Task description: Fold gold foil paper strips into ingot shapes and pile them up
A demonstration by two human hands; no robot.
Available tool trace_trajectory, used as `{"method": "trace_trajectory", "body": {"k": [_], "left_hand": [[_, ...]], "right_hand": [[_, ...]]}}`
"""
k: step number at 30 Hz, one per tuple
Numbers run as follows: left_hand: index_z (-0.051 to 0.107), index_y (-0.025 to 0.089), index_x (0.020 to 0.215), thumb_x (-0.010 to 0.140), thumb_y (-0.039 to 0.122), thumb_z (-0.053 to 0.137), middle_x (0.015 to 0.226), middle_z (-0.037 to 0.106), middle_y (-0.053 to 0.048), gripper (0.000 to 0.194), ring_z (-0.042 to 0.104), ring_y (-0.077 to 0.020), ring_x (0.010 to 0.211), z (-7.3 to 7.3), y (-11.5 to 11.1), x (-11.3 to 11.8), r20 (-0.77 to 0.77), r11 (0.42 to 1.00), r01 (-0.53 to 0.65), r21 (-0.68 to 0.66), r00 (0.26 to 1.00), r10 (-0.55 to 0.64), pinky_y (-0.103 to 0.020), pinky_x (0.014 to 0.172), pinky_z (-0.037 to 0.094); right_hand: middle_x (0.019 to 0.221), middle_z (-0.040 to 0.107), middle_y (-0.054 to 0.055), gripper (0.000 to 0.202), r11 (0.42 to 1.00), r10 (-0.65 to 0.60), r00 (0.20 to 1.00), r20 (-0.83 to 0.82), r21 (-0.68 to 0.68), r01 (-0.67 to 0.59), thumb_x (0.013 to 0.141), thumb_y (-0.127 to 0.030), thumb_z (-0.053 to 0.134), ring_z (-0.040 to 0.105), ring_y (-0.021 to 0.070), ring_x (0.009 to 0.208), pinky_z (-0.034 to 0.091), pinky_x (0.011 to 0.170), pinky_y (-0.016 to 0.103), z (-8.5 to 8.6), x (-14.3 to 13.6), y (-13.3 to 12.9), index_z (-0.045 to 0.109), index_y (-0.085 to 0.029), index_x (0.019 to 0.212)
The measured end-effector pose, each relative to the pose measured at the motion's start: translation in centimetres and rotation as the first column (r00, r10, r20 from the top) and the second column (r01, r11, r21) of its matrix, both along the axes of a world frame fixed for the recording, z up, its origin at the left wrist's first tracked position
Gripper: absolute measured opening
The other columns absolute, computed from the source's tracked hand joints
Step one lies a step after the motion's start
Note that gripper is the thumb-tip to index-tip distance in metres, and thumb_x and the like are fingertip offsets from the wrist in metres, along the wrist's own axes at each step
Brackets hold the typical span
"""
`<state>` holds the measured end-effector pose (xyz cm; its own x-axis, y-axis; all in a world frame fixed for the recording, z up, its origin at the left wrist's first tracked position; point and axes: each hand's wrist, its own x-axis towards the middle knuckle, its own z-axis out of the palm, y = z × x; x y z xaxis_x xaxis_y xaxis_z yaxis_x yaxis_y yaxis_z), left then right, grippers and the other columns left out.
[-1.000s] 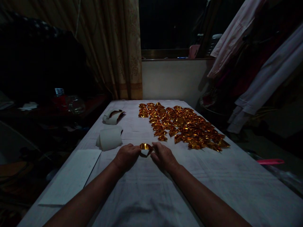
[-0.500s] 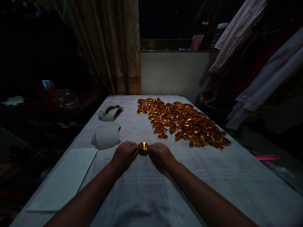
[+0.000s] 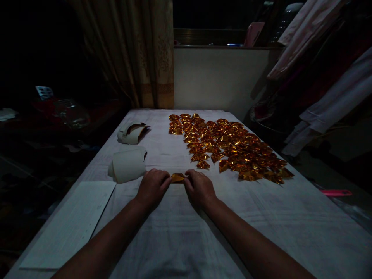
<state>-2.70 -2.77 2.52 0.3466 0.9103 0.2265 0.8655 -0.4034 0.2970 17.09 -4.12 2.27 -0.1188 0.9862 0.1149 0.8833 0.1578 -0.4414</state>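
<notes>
I am in what appears to be a room of a home: a long brown fabric curtain (image 3: pixel 157 58) with plant-like pattern hangs beside a dark window (image 3: pixel 203 13), a pink cup-shaped container (image 3: pixel 254 34) stands on the narrow dark sill (image 3: pixel 200 47), and pale cloth garments (image 3: pixel 338 91) hang at my right.
</notes>
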Motion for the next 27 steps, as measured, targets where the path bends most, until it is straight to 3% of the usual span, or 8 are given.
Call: {"method": "trace_trajectory", "body": {"k": [9, 11, 13, 16, 19, 24, 27], "left_hand": [[0.065, 0.021, 0.088, 0.091, 0.024, 0.058, 0.081, 0.067, -0.003, 0.008, 0.059, -0.0229, 0.084, -0.1, -0.1, 0.6, -0.013, 0.999, -0.044, 0.013, 0.999, 0.044, -0.036, 0.079, 0.04], [0.064, 0.021, 0.086, 0.091, 0.025, 0.057, 0.081, 0.067, -0.003, 0.009, 0.059, -0.0232, 0.084, -0.2, -0.1, 0.6, -0.025, 0.999, -0.043, 0.018, 0.999, 0.043, -0.036, 0.079, 0.04], [0.062, 0.021, 0.084, 0.092, 0.026, 0.056, 0.081, 0.067, -0.004, 0.011, 0.058, -0.0233, 0.084, -0.3, -0.1, 0.6, -0.038, 0.999, -0.04, 0.026, 0.998, 0.041, -0.036, 0.078, 0.039], [0.06, 0.021, 0.081, 0.093, 0.025, 0.054, 0.081, 0.067, -0.003, 0.014, 0.057, -0.0227, 0.083, -0.4, -0.1, 0.6, -0.04, 0.999, -0.042, 0.032, 0.998, 0.043, -0.036, 0.078, 0.039], [0.06, 0.021, 0.081, 0.094, 0.026, 0.053, 0.081, 0.066, -0.003, 0.015, 0.057, -0.023, 0.083, -0.4, -0.1, 0.5, -0.033, 0.999, -0.033, 0.042, 0.999, 0.034, -0.037, 0.078, 0.039], [0.063, 0.021, 0.086, 0.095, 0.026, 0.051, 0.084, 0.068, -0.005, 0.016, 0.058, -0.0241, 0.085, -0.4, -0.2, 0.5, -0.039, 0.999, -0.026, 0.043, 0.999, 0.027, -0.039, 0.079, 0.042], [0.067, 0.023, 0.104, 0.096, 0.025, 0.049, 0.108, 0.07, -0.008, 0.019, 0.059, -0.0254, 0.104, -0.5, -0.4, 0.9, -0.057, 0.994, 0.047, 0.103, 0.998, -0.042, -0.042, 0.091, 0.043]], "right_hand": [[0.112, 0.069, 0.012, 0.029, 0.994, 0.041, 0.995, 0.091, 0.101, -0.05, 0.095, -0.014, 0.047, 0.064, 0.0244, 0.1, 0.048, 0.086, 0.034, -1.0, 0.0, 0.1, 0.066, -0.018, 0.116], [0.129, 0.065, 0.014, 0.033, 0.974, 0.129, 0.986, 0.102, 0.171, -0.145, 0.096, -0.018, 0.047, 0.058, 0.0265, 0.116, 0.045, 0.096, 0.039, -1.2, -0.1, -0.1, 0.063, -0.017, 0.125], [0.146, 0.053, 0.014, 0.041, 0.934, 0.275, 0.951, 0.142, 0.194, -0.299, 0.098, -0.025, 0.047, 0.045, 0.0286, 0.136, 0.034, 0.111, 0.047, -1.3, -0.3, -0.4, 0.056, -0.016, 0.137], [0.157, 0.039, 0.013, 0.053, 0.886, 0.439, 0.881, 0.178, 0.076, -0.457, 0.102, -0.039, 0.043, 0.03, 0.0282, 0.147, 0.016, 0.12, 0.055, -1.1, -0.6, -0.6, 0.043, -0.015, 0.149], [0.16, 0.032, 0.013, 0.059, 0.902, 0.43, 0.884, 0.185, -0.04, -0.431, 0.102, -0.046, 0.038, 0.026, 0.0277, 0.149, 0.011, 0.122, 0.057, -0.5, -0.5, -0.8, 0.037, -0.016, 0.153], [0.16, 0.029, 0.013, 0.06, 0.948, 0.317, 0.921, 0.227, -0.118, -0.297, 0.103, -0.046, 0.037, 0.022, 0.0295, 0.151, 0.01, 0.121, 0.059, -0.2, 0.6, -1.1, 0.036, -0.015, 0.154], [0.162, 0.026, 0.012, 0.061, 0.952, 0.303, 0.927, 0.223, -0.123, -0.282, 0.102, -0.047, 0.037, 0.02, 0.0293, 0.151, 0.01, 0.121, 0.059, -0.5, 0.9, -1.2, 0.034, -0.016, 0.154]]}}
